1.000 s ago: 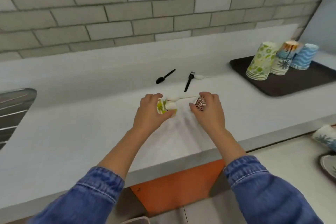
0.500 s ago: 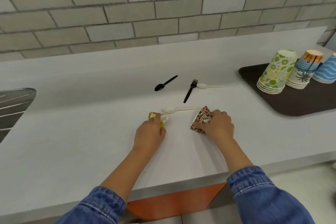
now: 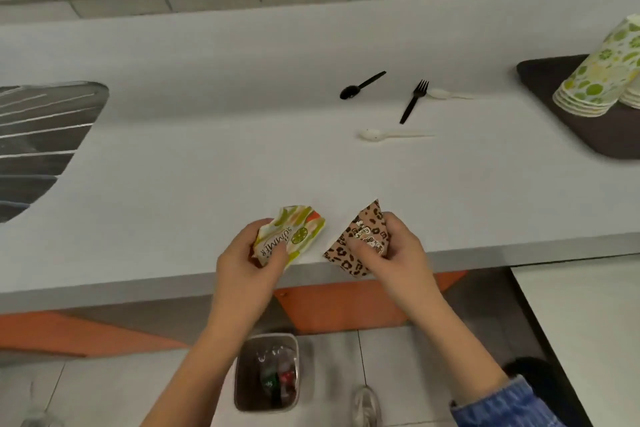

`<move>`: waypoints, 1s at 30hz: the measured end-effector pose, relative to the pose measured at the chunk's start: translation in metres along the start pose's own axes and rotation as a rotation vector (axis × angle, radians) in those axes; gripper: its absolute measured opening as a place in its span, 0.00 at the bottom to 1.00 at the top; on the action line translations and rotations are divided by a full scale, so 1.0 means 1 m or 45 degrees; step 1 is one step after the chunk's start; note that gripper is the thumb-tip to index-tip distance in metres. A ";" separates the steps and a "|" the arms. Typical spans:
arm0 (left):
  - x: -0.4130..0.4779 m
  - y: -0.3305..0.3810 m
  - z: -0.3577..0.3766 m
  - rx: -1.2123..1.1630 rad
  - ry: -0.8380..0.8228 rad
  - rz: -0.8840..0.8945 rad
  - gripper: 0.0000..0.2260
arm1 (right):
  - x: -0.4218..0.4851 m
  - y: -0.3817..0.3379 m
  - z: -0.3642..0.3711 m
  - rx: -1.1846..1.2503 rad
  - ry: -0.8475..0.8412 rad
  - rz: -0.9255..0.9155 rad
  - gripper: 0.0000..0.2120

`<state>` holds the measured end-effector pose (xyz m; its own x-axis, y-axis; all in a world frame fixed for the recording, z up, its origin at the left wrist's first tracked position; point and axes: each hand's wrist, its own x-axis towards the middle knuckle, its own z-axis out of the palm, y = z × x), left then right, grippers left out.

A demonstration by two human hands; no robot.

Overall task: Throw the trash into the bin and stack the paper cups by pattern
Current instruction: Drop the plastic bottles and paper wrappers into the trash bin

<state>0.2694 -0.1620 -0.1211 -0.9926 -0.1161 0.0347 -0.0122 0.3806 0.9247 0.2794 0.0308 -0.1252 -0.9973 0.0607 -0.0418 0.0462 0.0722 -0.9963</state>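
White worktop edge: left hand grips lime napkin, right hand leopard napkin; either (probably light paper) may flutter past bin below.

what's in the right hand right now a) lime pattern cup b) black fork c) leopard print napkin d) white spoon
c: the right hand is closed on the leopard print napkin at the counter's edge, while the black fork lies untouched farther back on the counter.

Bin mouth lies open below — only the counter edge juts near.
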 end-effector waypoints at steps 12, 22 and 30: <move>-0.065 -0.225 -0.080 0.353 -0.330 -0.445 0.08 | -0.081 0.185 0.163 -0.326 0.003 0.384 0.08; -0.053 -0.429 -0.006 0.696 -0.531 -0.680 0.13 | -0.069 0.393 0.228 -0.800 0.048 0.804 0.14; -0.044 -0.453 -0.002 0.655 -0.520 -0.667 0.26 | -0.074 0.426 0.222 -0.857 0.029 0.816 0.37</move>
<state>0.3186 -0.3312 -0.5409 -0.8075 -0.0908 -0.5828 -0.4391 0.7523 0.4911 0.3598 -0.1643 -0.5628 -0.7688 0.3076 -0.5606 0.6186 0.5800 -0.5301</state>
